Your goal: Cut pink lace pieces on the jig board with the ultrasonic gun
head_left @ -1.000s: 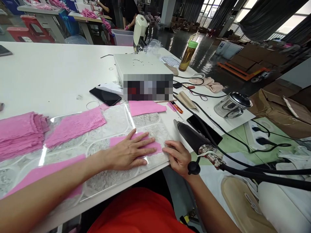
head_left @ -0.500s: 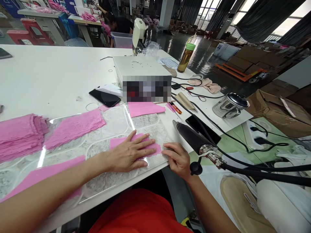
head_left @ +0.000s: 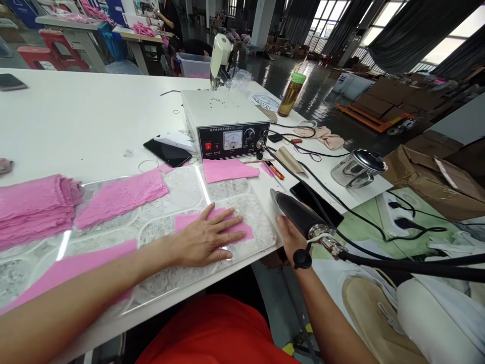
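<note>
Your left hand lies palm down, fingers spread, gripping nothing, on the pink cloth over the clear mat, near the front edge of the desk. Your right hand is by the front right corner, partly behind the black tool; its grip I cannot tell. This looks like steadying the cloth; the next move seems to call for firm left pressure.

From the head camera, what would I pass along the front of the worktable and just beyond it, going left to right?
Thick stack of pink cloth → thinner pink pile → left hand → right hand → shiny metal mug → brown cardboard box
</note>
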`<state>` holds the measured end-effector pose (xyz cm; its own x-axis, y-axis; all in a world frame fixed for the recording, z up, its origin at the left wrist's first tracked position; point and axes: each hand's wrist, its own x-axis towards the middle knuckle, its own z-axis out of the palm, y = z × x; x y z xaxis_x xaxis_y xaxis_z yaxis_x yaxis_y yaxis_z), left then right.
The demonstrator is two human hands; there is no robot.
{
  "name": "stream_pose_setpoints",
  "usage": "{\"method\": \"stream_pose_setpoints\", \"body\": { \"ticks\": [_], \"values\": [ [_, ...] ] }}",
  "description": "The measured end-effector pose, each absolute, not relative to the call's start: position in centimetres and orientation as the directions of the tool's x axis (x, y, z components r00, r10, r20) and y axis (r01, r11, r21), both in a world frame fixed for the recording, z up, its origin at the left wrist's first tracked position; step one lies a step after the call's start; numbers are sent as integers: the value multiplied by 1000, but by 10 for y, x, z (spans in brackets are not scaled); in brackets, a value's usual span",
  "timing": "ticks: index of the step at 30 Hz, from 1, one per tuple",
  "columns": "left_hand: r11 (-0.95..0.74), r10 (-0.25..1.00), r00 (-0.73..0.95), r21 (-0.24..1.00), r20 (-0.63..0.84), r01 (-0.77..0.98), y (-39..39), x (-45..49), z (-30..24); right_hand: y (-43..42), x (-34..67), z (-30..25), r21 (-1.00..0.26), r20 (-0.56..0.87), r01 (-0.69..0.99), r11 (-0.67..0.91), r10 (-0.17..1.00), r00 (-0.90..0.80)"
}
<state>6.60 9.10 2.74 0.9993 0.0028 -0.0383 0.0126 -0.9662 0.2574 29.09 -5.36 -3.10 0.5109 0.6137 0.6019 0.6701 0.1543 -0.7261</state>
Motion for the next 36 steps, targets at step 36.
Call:
{"method": "stream_pose_setpoints", "body": {
  "ticks": [36],
  "values": [
    [-975,31,999,221,17,27,86,65,19,-48,268,53,-776,598,280,565,518,611]
  ]
}}
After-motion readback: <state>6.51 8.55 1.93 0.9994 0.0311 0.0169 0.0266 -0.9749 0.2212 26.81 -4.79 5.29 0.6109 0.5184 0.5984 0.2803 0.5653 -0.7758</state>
